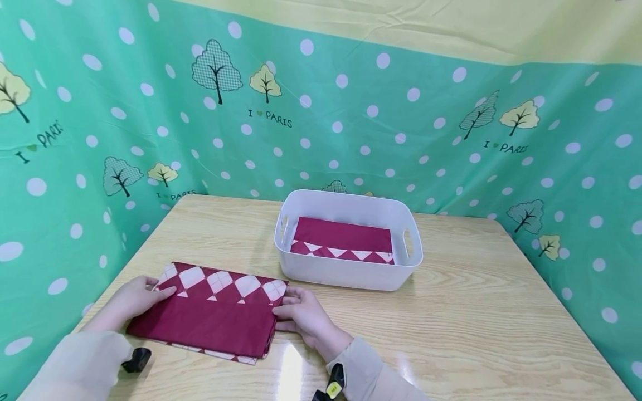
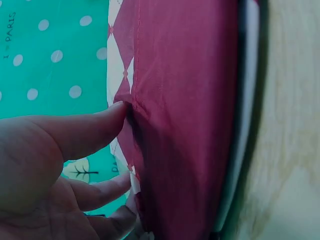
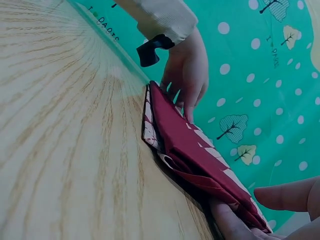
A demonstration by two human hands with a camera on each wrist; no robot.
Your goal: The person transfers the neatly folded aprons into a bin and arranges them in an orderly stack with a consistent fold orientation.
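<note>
A folded dark red cloth (image 1: 210, 320) with a band of white diamonds lies on the table at the left. My left hand (image 1: 134, 301) grips its left end; in the left wrist view the thumb (image 2: 95, 131) presses on the top face while the other fingers sit at the edge. At the right end my right hand (image 1: 307, 316) holds the cloth, with fingers (image 3: 227, 220) under the layers and the thumb (image 3: 282, 196) over the edge. Whether that thumb touches the fabric is unclear. The right wrist view shows the layered folds along the cloth's side.
A white plastic basket (image 1: 346, 273) with side handle holes stands behind and right of the cloth. Inside lies another folded dark red cloth (image 1: 346, 231) with a diamond band. The wooden table (image 1: 476, 312) ends at a green dotted curtain (image 1: 341, 133).
</note>
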